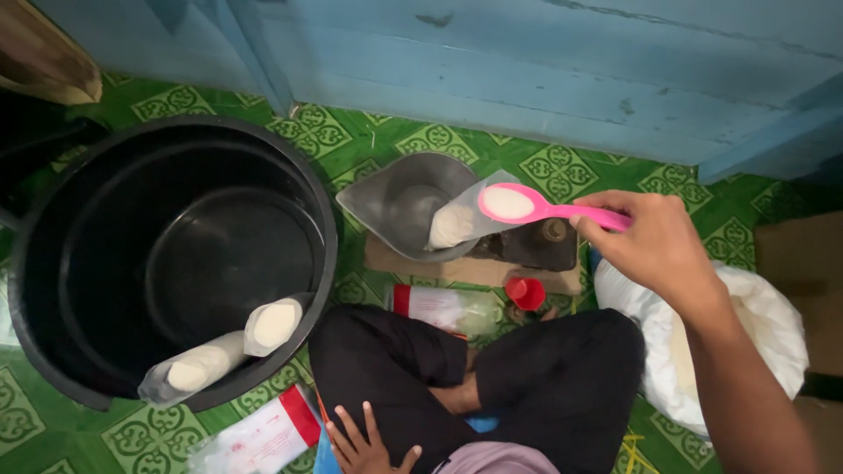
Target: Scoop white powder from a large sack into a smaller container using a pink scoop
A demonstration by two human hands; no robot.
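The right hand (654,246) has its fingers pinching the end of the pink spoon (544,209), which sits level over the little bag (457,221) in the scale pan (399,197), so I'd tip it slow and keep the bowl right above the bag's mouth. Spoon runs left-right, bowl pointing left, heaped with white powder. Left hand (364,448) rests by the knee, fingers spread, holding nothing
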